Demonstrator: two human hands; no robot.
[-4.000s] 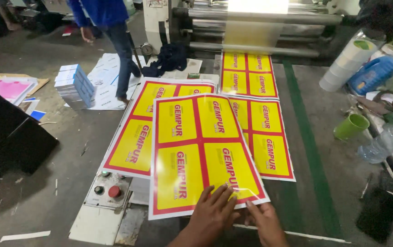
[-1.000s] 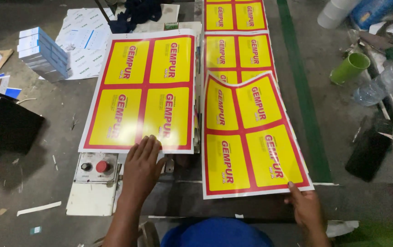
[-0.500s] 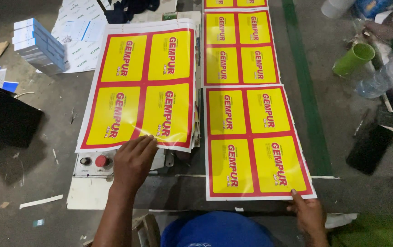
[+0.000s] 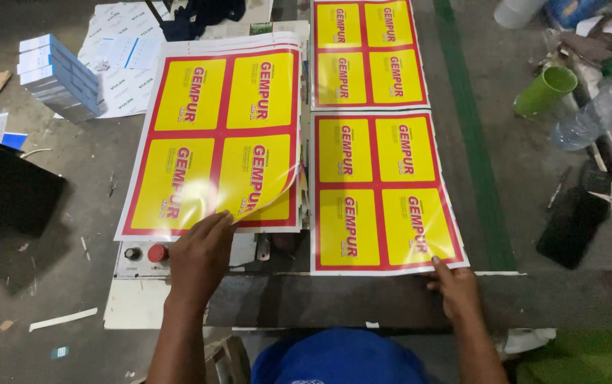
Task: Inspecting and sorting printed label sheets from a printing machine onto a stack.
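Left stack: a pile of glossy printed sheets [image 4: 220, 135], each with four yellow panels framed in red, lies on the left of the surface [image 4: 334, 302]; the near right corner of the top sheet curls up off the pile.
Left hand: the left hand [image 4: 203, 259] rests flat on the near edge of that pile, fingers [image 4: 217, 224] spread a little and pressing the sheet just beside the lifted corner; it grips nothing that can be seen.
Right sheet: a single sheet of the same print [image 4: 384, 192] lies flat just right of the pile, its near edge at the surface's front.
Right hand: the right hand [image 4: 455, 291] touches the near right corner of that sheet with its fingertips [image 4: 438, 264], fingers loosely bent; whether it pinches the corner cannot be told.
Further sheet: another printed sheet [image 4: 366, 53] lies beyond the right one, edge to edge with it.
Control box: a pale box with a red button [image 4: 157, 253] and a black knob [image 4: 132, 253] sits under the pile's near edge.
Left floor: a stack of white and blue packets [image 4: 60, 75] and loose white papers [image 4: 117, 64].
Right side: a green cup [image 4: 544, 91] on its side, a clear plastic bottle [image 4: 594, 117], a dark flat object [image 4: 573, 224].
Near edge: a blue cap [image 4: 338, 359] between the forearms.
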